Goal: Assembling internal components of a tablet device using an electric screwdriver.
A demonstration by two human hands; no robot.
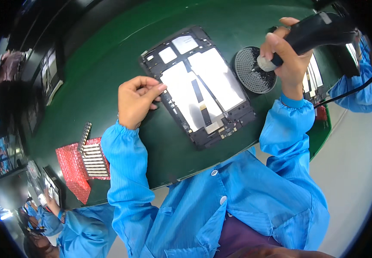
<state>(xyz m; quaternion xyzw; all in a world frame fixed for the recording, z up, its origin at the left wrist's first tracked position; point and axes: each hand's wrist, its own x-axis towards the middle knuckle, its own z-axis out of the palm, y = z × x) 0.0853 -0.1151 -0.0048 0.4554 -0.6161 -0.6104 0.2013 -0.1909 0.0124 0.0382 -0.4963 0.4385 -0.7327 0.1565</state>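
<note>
An opened tablet (pixel 220 71) lies tilted on the green work surface, with silvery battery panels, dark ribbon cables and a black frame. My left hand (pixel 136 101) is closed in a pinch at the tablet's left edge, thumb and forefinger on the frame; whether a small part is between them is hidden. My right hand (pixel 291 60) is wrapped round a black electric screwdriver (pixel 319 32) with a pale nose. Its bit points down into a round grey gridded screw tray (pixel 248 77), where small dark screws are gathered. This tray stands just right of the tablet.
Red bubble wrap (pixel 72 165) with a stack of pale-striped strips (pixel 95 160) lies at the left near the table's front edge. Another opened tablet (pixel 312 79) is beyond my right wrist. Co-workers in blue sleeves (pixel 87 223) sit on both sides. A black cable (pixel 349 91) crosses at right.
</note>
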